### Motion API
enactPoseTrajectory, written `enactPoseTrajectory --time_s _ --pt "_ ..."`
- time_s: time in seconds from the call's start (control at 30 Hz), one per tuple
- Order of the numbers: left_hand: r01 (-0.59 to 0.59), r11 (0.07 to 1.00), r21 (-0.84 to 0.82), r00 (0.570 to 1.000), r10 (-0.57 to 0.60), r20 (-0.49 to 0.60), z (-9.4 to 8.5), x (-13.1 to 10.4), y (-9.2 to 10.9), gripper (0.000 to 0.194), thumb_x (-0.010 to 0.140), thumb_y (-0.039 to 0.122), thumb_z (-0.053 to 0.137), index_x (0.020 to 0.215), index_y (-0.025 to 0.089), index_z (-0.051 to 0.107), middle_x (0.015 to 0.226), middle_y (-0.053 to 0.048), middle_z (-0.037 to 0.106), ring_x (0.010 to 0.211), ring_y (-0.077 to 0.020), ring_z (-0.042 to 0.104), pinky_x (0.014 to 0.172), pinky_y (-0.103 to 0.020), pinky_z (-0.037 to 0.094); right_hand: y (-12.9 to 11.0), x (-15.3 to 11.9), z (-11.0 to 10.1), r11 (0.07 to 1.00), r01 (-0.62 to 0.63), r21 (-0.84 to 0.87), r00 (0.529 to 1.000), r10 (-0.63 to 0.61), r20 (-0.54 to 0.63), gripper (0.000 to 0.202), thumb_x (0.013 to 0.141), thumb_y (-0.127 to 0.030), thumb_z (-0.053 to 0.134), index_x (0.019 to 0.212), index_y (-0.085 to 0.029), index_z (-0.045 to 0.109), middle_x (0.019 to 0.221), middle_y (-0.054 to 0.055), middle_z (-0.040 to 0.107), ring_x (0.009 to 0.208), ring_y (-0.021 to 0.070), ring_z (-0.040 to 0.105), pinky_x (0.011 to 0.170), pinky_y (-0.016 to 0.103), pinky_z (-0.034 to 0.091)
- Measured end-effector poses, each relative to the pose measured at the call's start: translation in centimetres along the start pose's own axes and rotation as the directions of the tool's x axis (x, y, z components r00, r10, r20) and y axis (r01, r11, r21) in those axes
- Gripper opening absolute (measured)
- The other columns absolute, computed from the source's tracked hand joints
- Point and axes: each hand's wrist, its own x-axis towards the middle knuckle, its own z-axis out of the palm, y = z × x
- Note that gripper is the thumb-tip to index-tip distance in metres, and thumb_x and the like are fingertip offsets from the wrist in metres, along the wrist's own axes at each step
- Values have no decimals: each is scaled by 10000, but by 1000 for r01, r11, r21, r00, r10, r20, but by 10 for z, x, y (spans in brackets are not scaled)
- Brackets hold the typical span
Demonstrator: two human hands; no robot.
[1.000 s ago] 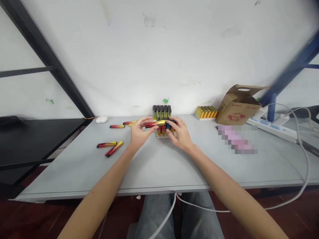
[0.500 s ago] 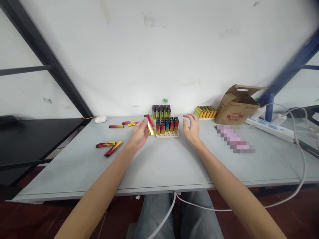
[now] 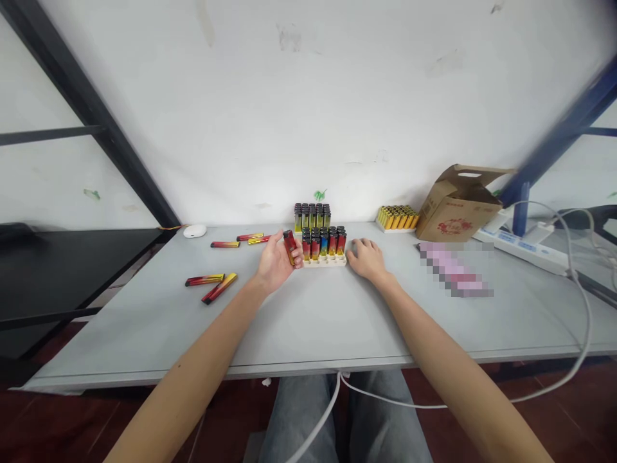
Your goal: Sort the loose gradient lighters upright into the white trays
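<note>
A red-and-gold lighter (image 3: 290, 247) with a black top is held tilted in my left hand (image 3: 274, 265), closed around it just left of the white rack. Several red-and-gold lighters and a blue one (image 3: 324, 241) stand upright in the white rack (image 3: 326, 262), with front slots bare. My right hand (image 3: 367, 260) rests palm down on the table by the rack's right end, fingers loosely bent and apart, holding nothing. Left of my left hand, loose lighters (image 3: 225, 245) lie on the table, including a crossed pair (image 3: 219, 289) nearer me.
Behind the rack stands another group of dark-topped yellow-green lighters (image 3: 312, 217). Yellow cylinders (image 3: 399, 217) fill a tray beside an opened cardboard box (image 3: 456, 209). A power strip (image 3: 523, 247) with white cables lies right; a white case (image 3: 195, 231) sits at back left.
The lighter in my left hand has been turned and now shows its black top and a darker side. My right hand has lowered onto the table beside the rack.
</note>
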Motion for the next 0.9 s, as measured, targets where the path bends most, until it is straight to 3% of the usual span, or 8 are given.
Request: enactPoseTrajectory --time_s 0.13,0.57,0.9 --pt "31 1000 0 999 -31 26 0 0 0 392 906 459 343 671 173 473 630 7 350 547 -133 450 513 -252 411 -2 -1 -3 1000 -2 -11 1000 2 9 432 927 -360 395 1270 -148 548 1274 166 561 1256 314 439 1023 420 340" --pt "-23 992 125 997 32 -71 6 0 -2 307 926 275 246 683 185 410 633 16 326 517 -119 396 476 -217 366 -1 -1 -2 1000 -3 -7 1000 3 12 436 923 -369 401 1272 -152 546 1268 169 559 1249 311 440 1019 422 344" --pt "0 994 112 1000 -2 18 7 -2 -5 323 938 299 239 688 185 409 638 13 325 518 -123 390 480 -220 377 0 0 -1 1000 4 -10 1000 -4 7 444 925 -376 398 1279 -150 542 1279 167 555 1256 315 440 1029 430 343"
